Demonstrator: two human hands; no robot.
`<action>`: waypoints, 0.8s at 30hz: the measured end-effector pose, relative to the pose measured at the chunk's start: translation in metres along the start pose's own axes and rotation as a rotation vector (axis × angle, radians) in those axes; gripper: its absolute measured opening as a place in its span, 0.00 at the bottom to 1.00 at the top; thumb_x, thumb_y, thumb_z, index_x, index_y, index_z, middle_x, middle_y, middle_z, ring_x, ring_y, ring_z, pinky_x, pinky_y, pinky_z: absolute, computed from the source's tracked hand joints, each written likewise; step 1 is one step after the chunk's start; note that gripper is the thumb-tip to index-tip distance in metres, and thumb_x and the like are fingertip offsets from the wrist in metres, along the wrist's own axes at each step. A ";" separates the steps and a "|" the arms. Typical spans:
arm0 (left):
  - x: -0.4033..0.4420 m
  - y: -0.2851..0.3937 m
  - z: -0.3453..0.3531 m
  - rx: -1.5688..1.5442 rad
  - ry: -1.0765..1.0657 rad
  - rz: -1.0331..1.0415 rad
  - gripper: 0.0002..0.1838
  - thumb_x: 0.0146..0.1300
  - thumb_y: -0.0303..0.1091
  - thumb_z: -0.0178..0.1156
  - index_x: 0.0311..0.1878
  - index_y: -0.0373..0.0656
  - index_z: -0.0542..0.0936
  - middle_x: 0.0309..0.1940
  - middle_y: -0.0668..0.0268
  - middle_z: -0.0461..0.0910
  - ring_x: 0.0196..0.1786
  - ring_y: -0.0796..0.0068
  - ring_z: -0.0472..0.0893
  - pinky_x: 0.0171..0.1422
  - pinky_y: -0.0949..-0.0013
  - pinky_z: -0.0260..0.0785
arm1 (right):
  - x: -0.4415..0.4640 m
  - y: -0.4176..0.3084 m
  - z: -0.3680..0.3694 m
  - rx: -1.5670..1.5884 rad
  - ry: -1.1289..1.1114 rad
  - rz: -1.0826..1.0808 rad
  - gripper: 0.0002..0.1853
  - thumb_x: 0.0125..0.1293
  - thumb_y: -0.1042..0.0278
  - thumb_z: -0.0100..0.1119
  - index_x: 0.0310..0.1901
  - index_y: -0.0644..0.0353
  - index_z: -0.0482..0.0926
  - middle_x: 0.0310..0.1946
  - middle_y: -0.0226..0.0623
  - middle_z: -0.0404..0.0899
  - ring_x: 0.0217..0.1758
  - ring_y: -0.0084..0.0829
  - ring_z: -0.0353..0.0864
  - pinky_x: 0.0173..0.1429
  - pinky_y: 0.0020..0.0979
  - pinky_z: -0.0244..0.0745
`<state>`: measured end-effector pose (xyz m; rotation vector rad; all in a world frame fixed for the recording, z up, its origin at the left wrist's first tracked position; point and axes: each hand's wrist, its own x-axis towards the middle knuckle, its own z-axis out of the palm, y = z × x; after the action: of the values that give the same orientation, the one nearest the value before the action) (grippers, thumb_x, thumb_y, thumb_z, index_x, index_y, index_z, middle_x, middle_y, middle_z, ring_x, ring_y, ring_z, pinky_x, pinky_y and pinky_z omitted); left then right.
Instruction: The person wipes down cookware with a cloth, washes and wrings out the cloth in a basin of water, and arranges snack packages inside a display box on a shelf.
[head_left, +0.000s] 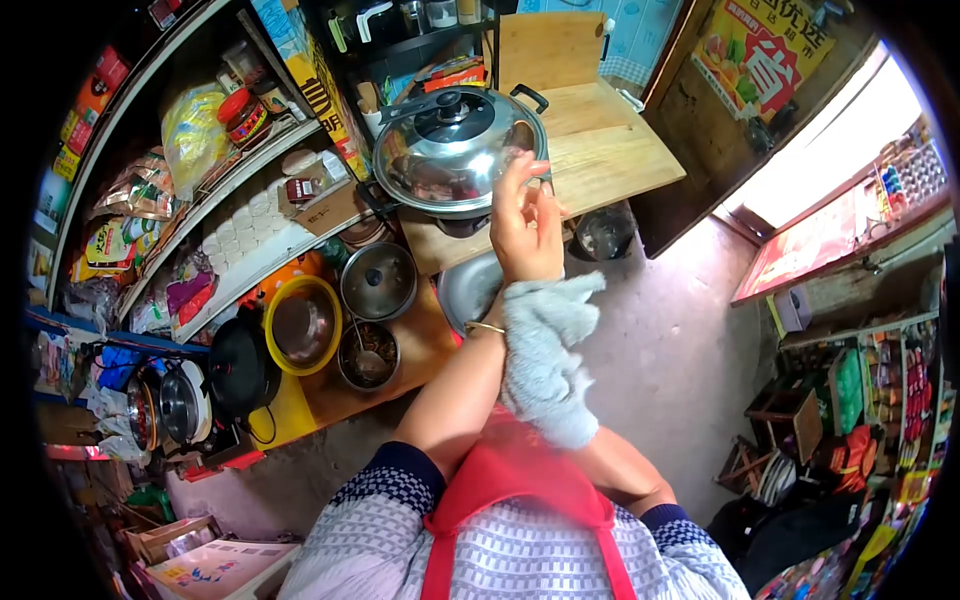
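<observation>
Grey-blue cloth [552, 355]: bunched against the left wrist and forearm, its folds hanging to the right of them. Right forearm [625, 468] runs up to the cloth's lower end; the right hand is hidden there, so its grip cannot be told.

Left hand [528, 225]: raised beyond the cloth, fingers partly curled and slightly apart; no object visible in this grip. Bracelet [486, 327] on the left wrist. Fingertips overlap the right edge of a domed steel lid [455, 150] in view; contact unclear. Lid sits on a large pan with dark handles, on the wooden tabletop [625, 150].

Left of the forearm, on a lower surface: a metal basin [470, 290], a small lidded pot [378, 280], a yellow-rimmed bowl [302, 325] and an open pot [368, 355] of dark contents with a ladle in it. Further left, a black pan [243, 365]. Packets and jars fill the shelves [240, 180] above. Red apron [520, 470] over a patterned top.
</observation>
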<state>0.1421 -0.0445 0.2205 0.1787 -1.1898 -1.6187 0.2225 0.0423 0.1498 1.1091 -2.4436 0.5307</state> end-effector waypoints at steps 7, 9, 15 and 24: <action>0.012 0.024 0.002 0.507 -0.281 0.632 0.18 0.60 0.22 0.59 0.55 0.38 0.72 0.44 0.55 0.78 0.36 0.63 0.80 0.41 0.66 0.73 | -0.003 -0.027 0.007 0.004 0.160 0.219 0.07 0.62 0.72 0.49 0.32 0.63 0.77 0.17 0.33 0.69 0.20 0.28 0.69 0.22 0.32 0.66; 0.013 0.030 -0.001 -0.120 -0.329 -0.094 0.17 0.70 0.37 0.51 0.57 0.37 0.71 0.45 0.57 0.78 0.41 0.64 0.79 0.50 0.63 0.72 | 0.011 -0.014 -0.027 -0.106 -0.032 0.053 0.09 0.61 0.69 0.52 0.36 0.66 0.76 0.24 0.41 0.72 0.27 0.29 0.73 0.28 0.34 0.70; -0.049 0.039 -0.022 -0.793 -0.191 -0.794 0.41 0.70 0.62 0.33 0.70 0.34 0.56 0.67 0.51 0.62 0.70 0.58 0.62 0.75 0.59 0.50 | 0.030 0.048 -0.027 0.116 0.121 0.045 0.26 0.60 0.60 0.55 0.59 0.63 0.68 0.57 0.47 0.69 0.60 0.38 0.70 0.62 0.38 0.66; -0.064 0.022 -0.041 -0.144 -0.578 -0.235 0.35 0.72 0.55 0.40 0.66 0.30 0.60 0.62 0.49 0.68 0.63 0.58 0.69 0.70 0.63 0.54 | 0.007 0.048 0.007 1.852 0.259 0.553 0.26 0.68 0.62 0.46 0.66 0.61 0.61 0.65 0.42 0.63 0.68 0.33 0.61 0.71 0.32 0.55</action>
<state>0.2093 -0.0163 0.1891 -0.2715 -1.5157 -2.0340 0.1802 0.0640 0.1396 0.5389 -1.4340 3.0775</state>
